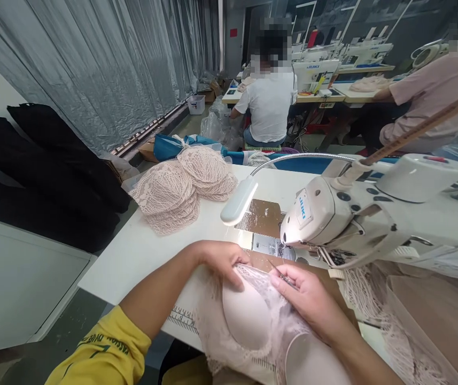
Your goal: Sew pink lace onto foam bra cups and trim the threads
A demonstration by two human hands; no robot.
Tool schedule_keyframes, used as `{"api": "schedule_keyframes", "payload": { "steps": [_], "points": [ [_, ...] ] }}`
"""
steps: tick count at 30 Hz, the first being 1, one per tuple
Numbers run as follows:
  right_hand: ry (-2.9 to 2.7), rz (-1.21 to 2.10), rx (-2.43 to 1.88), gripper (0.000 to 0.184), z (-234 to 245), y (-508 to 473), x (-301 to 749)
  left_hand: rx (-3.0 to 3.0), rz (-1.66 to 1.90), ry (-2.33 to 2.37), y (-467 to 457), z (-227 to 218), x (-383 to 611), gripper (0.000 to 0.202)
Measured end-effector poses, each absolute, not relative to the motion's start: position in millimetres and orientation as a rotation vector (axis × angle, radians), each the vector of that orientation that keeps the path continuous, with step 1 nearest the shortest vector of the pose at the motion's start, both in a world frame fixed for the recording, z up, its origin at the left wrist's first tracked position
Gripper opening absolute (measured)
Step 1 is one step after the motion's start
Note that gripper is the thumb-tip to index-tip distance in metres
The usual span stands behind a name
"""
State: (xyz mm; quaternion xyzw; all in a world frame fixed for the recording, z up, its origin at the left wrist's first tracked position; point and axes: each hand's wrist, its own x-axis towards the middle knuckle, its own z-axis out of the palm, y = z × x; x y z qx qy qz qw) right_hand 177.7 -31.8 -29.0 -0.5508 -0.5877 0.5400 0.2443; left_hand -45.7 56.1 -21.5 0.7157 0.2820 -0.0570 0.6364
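A pale pink lace bra [248, 307] with smooth moulded cups lies across the front edge of the sewing table. My left hand [223, 262] pinches the upper edge of one cup, the thumb on its inner face. At the lace beside that cup, my right hand [303, 294] is closed around a small pointed metal tool [280, 274], its tip showing past the thumb; whether it is snips or tweezers I cannot tell. The second cup [312, 361] hangs below my right wrist. Just beyond both hands is the needle area of a white JUKI sewing machine [309, 214].
Stacked lace cups [172, 195] stand on the table's far left. A lamp [239, 203] on a bendy neck hangs over the machine bed. More lace and mesh fabric [425, 321] lies at right. Two people sit at other machines beyond; black cloth [48, 176] hangs at left.
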Motion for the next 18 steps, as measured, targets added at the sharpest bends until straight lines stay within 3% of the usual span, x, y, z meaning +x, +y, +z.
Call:
{"api": "schedule_keyframes", "payload": {
  "steps": [3, 7, 18],
  "points": [
    [-1.750, 1.507, -1.470, 0.033, -25.9, -32.4, 180.3, 1.720, -0.056, 0.758, 65.8, -12.9, -63.6, 0.025],
    [-1.592, 1.633, -1.346, 0.034, -25.7, -32.2, 176.1, 1.662, 0.159, 0.727, 63.5, -8.3, -66.0, 0.027],
    [-1.522, 1.329, -1.377, 0.025, -29.4, -32.1, 172.3, 1.533, 0.337, 0.698, 39.1, -19.2, -27.8, 0.033]
  ]
}}
